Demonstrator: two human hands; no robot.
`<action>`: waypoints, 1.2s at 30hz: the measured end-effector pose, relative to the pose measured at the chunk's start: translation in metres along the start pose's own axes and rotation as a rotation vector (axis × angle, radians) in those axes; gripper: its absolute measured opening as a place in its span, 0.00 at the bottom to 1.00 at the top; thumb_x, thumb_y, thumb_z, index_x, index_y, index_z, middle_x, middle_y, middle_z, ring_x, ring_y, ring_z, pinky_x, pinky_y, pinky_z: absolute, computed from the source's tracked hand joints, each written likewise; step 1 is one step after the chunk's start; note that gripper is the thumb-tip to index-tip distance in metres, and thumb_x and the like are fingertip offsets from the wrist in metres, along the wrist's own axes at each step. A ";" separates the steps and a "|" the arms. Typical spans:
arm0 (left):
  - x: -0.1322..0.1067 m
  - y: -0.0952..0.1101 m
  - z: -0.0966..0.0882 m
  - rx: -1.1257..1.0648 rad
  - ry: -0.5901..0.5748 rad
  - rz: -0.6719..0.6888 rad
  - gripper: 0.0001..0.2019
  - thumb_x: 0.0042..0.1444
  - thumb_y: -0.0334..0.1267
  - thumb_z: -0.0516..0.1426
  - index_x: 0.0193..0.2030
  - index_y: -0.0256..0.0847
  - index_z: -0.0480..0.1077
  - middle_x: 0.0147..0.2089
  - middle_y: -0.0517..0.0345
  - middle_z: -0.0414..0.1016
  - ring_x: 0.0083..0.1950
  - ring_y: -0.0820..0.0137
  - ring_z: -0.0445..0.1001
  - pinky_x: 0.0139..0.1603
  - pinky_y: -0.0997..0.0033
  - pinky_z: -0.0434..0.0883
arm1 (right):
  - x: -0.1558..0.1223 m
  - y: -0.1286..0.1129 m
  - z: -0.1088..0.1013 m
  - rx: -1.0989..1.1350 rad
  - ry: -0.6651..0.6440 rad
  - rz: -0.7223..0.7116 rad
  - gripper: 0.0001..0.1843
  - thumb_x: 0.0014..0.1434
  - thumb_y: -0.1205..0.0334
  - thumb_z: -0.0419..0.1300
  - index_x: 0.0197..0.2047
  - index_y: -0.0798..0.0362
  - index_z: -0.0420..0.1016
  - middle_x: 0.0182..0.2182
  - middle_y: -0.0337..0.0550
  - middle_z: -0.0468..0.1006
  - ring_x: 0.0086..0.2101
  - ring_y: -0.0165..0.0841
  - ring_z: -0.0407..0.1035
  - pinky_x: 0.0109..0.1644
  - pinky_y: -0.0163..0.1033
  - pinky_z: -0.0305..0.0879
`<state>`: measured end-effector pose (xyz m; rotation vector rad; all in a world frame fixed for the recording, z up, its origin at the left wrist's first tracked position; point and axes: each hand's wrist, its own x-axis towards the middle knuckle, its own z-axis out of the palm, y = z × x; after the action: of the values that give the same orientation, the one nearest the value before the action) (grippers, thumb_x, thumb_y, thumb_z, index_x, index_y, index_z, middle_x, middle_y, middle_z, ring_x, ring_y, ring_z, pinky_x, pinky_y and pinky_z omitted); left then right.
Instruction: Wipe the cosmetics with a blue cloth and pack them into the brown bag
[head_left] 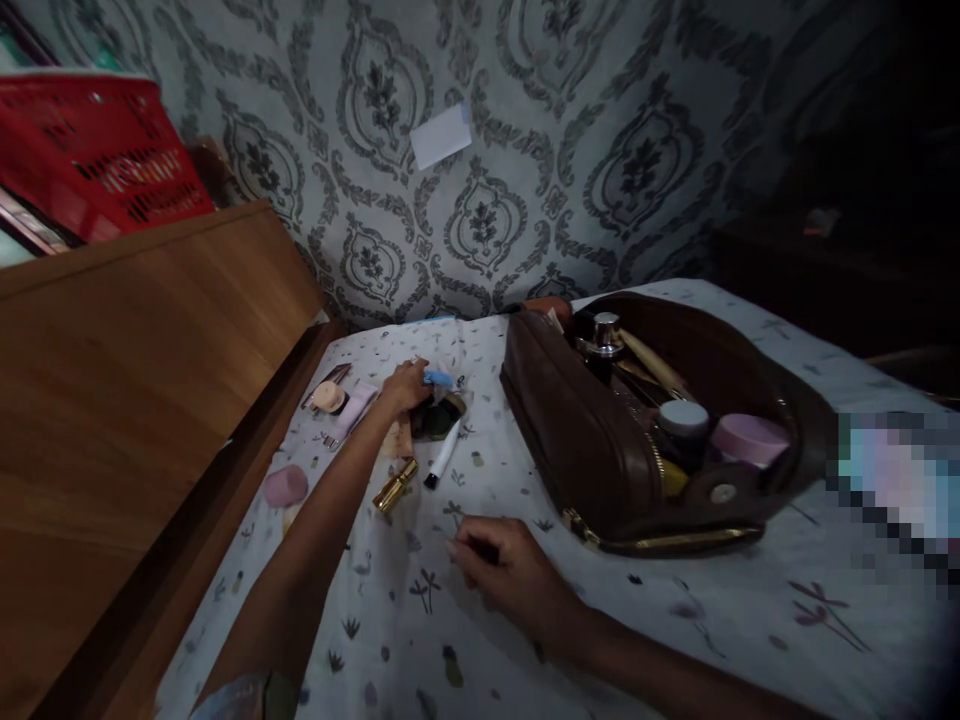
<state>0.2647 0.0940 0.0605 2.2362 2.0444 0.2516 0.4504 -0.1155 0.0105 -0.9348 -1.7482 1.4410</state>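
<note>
Hands first: the left hand (409, 385) is reaching out at about 11 o'clock from the right one, fingers bunched and pointing down, with a small blue item (438, 378) right at the fingertips. Honestly can't tell if it's pinched or only touched, since the hand covers that spot. Right hand (510, 570) is just hanging out lower down, half open in a loose curl with a gap between thumb and fingers, and nothing shows in it. Going by that right hand as the clock centre: gold tube (395, 486) at 10, white tube with a black end (444, 453) at 11, and a dark bundle (435, 415) beyond that, just below the blue item. Lavender tube (354, 408) is further off at 10, beside a round beige container (328, 397), and a pink cylinder (285, 486) sits between 9 and 10, past the left forearm. Big brown bag (547, 430) is at 2 o'clock, gaping open on the printed sheet (465, 650). Inside it, a silver-capped bottle (606, 335) pokes up at 10 o'clock of the opening, a jar with a pale lid (682, 418) is near 6, and a pink-lidded jar (750, 438) is at 4. Wooden panel (165, 330) runs along the 9 o'clock edge of the view, red basket (112, 150) above it at 10.
</note>
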 end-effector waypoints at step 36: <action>-0.078 -0.164 -0.058 0.108 0.106 -0.194 0.15 0.62 0.41 0.61 0.52 0.37 0.72 0.53 0.51 0.75 0.52 0.62 0.75 0.54 0.54 0.74 | 0.002 0.016 0.001 -0.157 -0.124 0.016 0.14 0.58 0.62 0.51 0.22 0.52 0.57 0.19 0.34 0.58 0.24 0.28 0.55 0.32 0.35 0.50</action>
<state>0.0862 0.0296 0.0829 2.1030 2.3650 0.2540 0.4498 -0.1121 -0.0053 -0.9594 -1.9723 1.4145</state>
